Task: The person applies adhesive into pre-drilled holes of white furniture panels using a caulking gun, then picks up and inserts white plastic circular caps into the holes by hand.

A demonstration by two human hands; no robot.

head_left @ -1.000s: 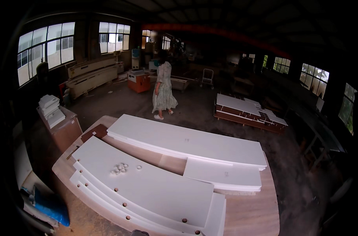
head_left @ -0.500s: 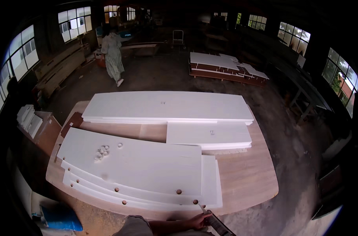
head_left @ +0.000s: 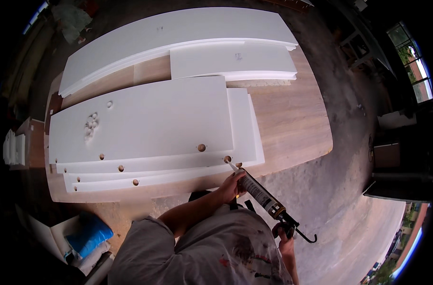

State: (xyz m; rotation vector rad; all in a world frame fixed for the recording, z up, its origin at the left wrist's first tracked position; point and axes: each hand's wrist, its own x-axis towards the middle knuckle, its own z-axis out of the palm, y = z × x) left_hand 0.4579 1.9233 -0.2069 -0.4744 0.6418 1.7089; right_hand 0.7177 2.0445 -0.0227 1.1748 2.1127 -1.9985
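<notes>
While the left hand [head_left: 231, 187], nearer the panel hole [head_left: 227, 158], grips the front of the caulking gun [head_left: 261, 196] and the right hand [head_left: 286, 241], farther off, clasps its rear, the gun's long axis slants back and rightward from that hole.

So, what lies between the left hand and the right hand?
The tube of the caulking gun lies there, slanting from the left hand at its front to the right hand at the gun's rear. The head view shows it.
</notes>
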